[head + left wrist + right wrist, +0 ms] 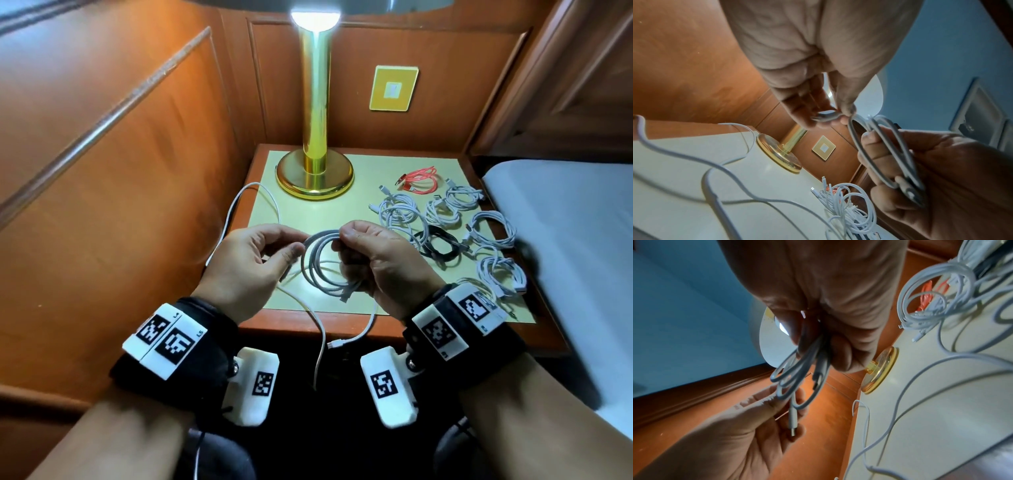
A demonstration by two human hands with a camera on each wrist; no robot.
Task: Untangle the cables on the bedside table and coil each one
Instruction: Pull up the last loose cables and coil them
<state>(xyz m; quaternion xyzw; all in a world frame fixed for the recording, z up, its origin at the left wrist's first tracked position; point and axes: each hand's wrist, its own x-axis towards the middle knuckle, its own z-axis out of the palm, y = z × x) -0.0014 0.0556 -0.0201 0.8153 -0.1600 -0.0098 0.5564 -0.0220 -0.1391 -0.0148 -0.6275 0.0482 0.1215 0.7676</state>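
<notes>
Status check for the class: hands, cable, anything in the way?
Both hands on the grey coil: right hand grips the loops, left hand pinches its rim. One loose white cable trails off the table edge. Coiled cables set aside right.

Open room on the near-left of the bedside table (359, 171); the right side is crowded.

The brass lamp (315, 137) stands at the far left-centre, its wide base blocking that corner. Coiled white cables (404, 214), a red coil (419, 181) and a black coil (438, 245) fill the right half from far to near edge. One loose white cable (239, 202) loops past the lamp base along the left edge and trails over the near edge. Wood panelling (137, 171) closes the left and far sides; a mattress (565, 240) borders the right. Between lamp base and coils lies a bare strip of tabletop.
</notes>
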